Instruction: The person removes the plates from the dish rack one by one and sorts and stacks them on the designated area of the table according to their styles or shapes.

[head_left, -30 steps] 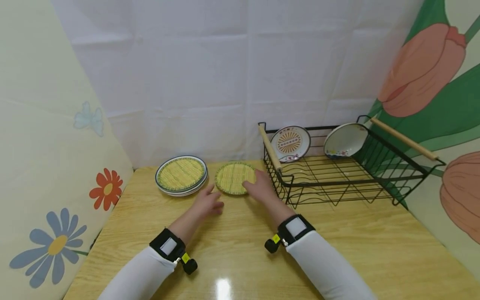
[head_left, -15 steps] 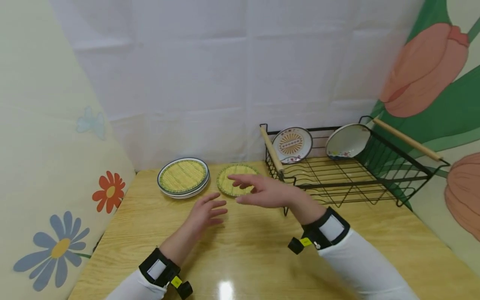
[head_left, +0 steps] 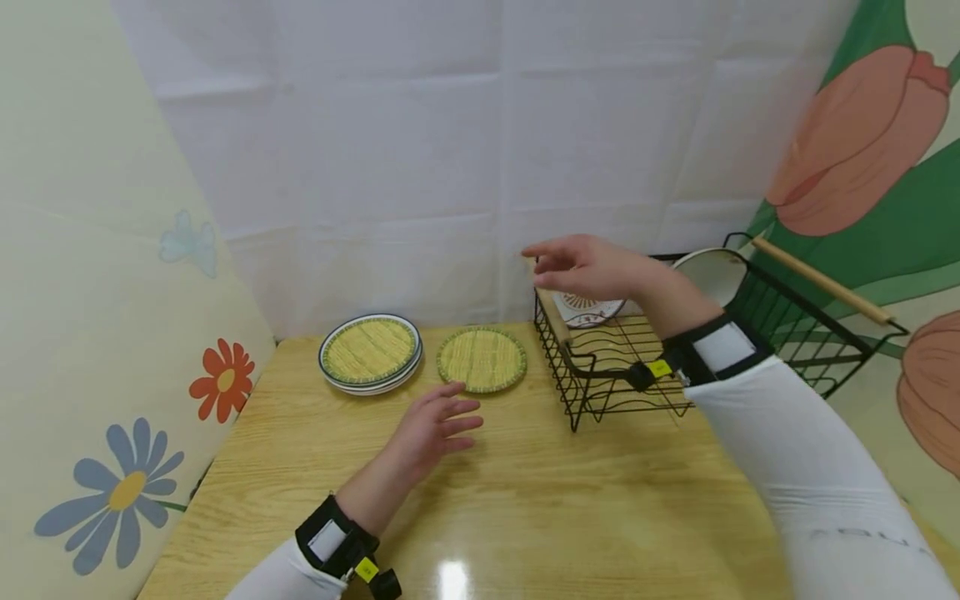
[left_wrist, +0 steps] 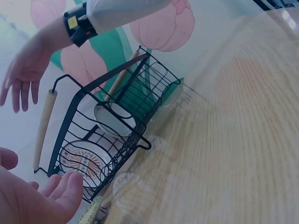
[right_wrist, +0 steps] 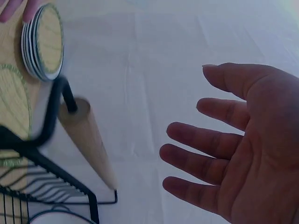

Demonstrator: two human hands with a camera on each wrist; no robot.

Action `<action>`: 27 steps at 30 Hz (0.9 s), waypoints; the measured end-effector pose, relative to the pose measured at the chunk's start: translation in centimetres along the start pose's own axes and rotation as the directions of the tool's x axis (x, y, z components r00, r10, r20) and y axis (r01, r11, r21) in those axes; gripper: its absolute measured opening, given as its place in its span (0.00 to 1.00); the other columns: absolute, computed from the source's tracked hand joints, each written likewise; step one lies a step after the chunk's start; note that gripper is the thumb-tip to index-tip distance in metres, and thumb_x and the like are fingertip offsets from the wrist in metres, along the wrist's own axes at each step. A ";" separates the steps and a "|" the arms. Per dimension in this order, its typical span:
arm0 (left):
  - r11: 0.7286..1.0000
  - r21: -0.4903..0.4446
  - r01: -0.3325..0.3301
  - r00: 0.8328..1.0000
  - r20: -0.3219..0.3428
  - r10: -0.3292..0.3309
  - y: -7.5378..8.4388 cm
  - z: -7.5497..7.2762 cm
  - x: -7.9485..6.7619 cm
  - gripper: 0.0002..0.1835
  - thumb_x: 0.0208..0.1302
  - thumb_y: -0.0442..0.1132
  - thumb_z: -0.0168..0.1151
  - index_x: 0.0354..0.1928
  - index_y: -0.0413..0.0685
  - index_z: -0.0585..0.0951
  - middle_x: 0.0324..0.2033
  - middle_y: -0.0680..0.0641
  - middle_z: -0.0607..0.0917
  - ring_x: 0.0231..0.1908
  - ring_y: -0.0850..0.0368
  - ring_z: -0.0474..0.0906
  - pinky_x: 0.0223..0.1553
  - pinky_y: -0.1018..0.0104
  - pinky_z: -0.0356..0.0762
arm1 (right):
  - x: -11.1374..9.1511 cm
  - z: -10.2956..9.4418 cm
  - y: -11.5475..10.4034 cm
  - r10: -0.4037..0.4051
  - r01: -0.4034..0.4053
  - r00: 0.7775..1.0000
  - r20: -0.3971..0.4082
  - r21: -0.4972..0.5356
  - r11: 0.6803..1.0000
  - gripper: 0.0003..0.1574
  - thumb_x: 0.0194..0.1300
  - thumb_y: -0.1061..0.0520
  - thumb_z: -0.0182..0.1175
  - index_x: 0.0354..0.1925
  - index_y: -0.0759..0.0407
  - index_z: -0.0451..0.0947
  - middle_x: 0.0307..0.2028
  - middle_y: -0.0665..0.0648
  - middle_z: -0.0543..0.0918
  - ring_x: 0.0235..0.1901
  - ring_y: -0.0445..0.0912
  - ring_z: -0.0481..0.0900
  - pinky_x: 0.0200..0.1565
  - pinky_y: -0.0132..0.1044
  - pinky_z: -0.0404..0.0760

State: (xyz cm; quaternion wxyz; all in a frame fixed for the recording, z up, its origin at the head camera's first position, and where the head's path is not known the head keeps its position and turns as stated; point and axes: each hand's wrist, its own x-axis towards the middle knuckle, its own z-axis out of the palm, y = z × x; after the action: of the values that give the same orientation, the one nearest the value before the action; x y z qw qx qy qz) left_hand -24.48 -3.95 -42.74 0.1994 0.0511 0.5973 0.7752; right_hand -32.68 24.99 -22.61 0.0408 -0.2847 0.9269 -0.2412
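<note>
My right hand (head_left: 588, 265) hovers over the left end of a black wire dish rack (head_left: 577, 392), close to its wooden handle (right_wrist: 88, 142). Nothing is in its loosely spread fingers, as the right wrist view confirms. My left hand (head_left: 431, 429) is held above the wooden table, fingers apart, and holds nothing. Just beyond it lies a round yellow woven mat with a green edge (head_left: 482, 360). To the left stands a stack of white plates with dark rims (head_left: 386, 385), topped by another yellow woven mat (head_left: 371, 350).
Inside the rack lean a patterned plate (left_wrist: 86, 161) and a white bowl (left_wrist: 114, 119), both partly hidden by my right arm in the head view. A white cloth (head_left: 375, 167) hangs behind the table (head_left: 570, 517). Painted flower panels flank both sides.
My right hand has left the lone yellow mat, rising and swinging right to above the rack. My left hand has shifted slightly right, staying over the table. Mats and plates stay put.
</note>
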 end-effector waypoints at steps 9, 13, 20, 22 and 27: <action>0.999 -0.037 0.030 0.999 0.012 -0.030 -0.1 0.2 -0.3 0.29 0.78 0.43 0.44 0.77 0.44 0.61 0.73 0.28 0.68 0.65 0.37 0.78 0.65 0.45 0.77 | 2.4 -4.2 4.0 0.161 -0.181 0.979 -0.128 -0.161 0.970 0.37 0.78 0.45 0.53 0.77 0.56 0.63 0.69 0.73 0.72 0.69 0.68 0.70 0.67 0.64 0.70; 0.999 -0.031 0.033 0.999 0.028 -0.032 -0.5 0.1 -0.5 0.30 0.79 0.42 0.43 0.78 0.41 0.58 0.73 0.27 0.67 0.65 0.37 0.77 0.65 0.45 0.77 | 2.6 -5.7 6.3 0.228 -0.266 0.957 -0.182 -0.226 0.937 0.37 0.78 0.47 0.51 0.76 0.61 0.62 0.70 0.75 0.70 0.67 0.70 0.70 0.67 0.65 0.70; 0.998 -0.032 0.045 0.999 0.023 -0.045 -0.9 -0.3 -0.8 0.31 0.79 0.43 0.42 0.79 0.41 0.56 0.73 0.28 0.66 0.65 0.40 0.78 0.65 0.45 0.77 | 2.5 -7.6 9.7 0.359 -0.425 0.885 -0.298 -0.198 0.883 0.35 0.77 0.50 0.49 0.75 0.65 0.62 0.72 0.76 0.66 0.69 0.71 0.66 0.68 0.67 0.67; 0.998 -0.035 0.052 0.999 0.018 -0.051 -1.0 -0.4 -0.9 0.31 0.79 0.43 0.42 0.79 0.41 0.56 0.73 0.28 0.67 0.64 0.40 0.78 0.65 0.45 0.77 | 2.7 -7.5 10.3 0.395 -0.462 0.864 -0.311 -0.182 0.868 0.35 0.77 0.52 0.49 0.75 0.64 0.62 0.73 0.76 0.64 0.70 0.71 0.63 0.69 0.67 0.65; 0.998 -0.029 0.056 0.998 0.005 -0.056 -1.1 -0.8 -1.3 0.31 0.79 0.42 0.42 0.79 0.39 0.56 0.73 0.27 0.67 0.64 0.39 0.78 0.64 0.45 0.78 | 3.8 -5.8 11.9 0.440 -0.513 0.837 -0.325 -0.187 0.838 0.35 0.75 0.55 0.49 0.76 0.64 0.62 0.75 0.73 0.63 0.74 0.69 0.61 0.71 0.66 0.64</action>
State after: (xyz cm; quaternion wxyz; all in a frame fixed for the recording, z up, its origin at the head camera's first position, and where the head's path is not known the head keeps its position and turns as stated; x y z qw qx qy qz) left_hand -23.28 -4.89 -43.84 0.2230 0.0333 0.5868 0.7777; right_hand -43.13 33.99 -22.87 -0.0649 -0.0099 0.9890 -0.1327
